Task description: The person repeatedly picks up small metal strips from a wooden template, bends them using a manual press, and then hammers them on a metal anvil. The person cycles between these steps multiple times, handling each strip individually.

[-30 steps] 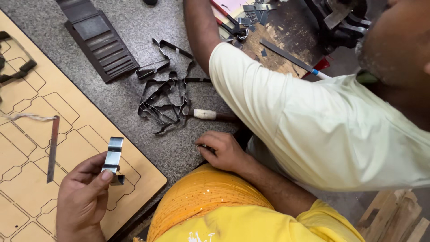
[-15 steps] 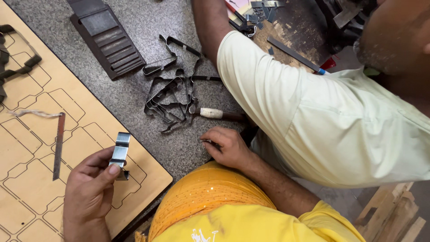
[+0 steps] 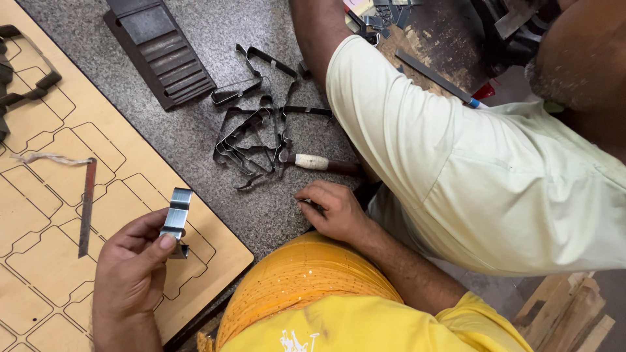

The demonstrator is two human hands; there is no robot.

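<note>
Since a second ago the left hand point(image 3: 130, 274) has kept its pinch on the bent steel strip point(image 3: 176, 218) while the view has drifted, so the pile of strips now sits nearer the middle of the frame. That shiny, stepped strip stands upright between thumb and fingers, just above a cut slot in the plywood die board point(image 3: 59, 195), its lower end close to or touching the board. By the look of it, the step in hand is fitting the strip to the slot; the next move would call for lining its bends up with the cut outline and pressing it down evenly.

The right hand point(image 3: 332, 212) rests on the grey speckled floor point(image 3: 195, 130), fingers curled on a small dark object, possibly a tool tip, though the view is too poor to be sure. Just beyond it lies a tool with a pale wrapped handle point(image 3: 316, 163) beside the tangle of dark bent strips point(image 3: 254, 137). A flat metal bar point(image 3: 87, 205) lies on the board.

A second person in a pale green shirt point(image 3: 469, 169) leans in from the right. A dark ribbed rectangular block point(image 3: 160, 49) lies at the top; no labels or signs are legible.
</note>
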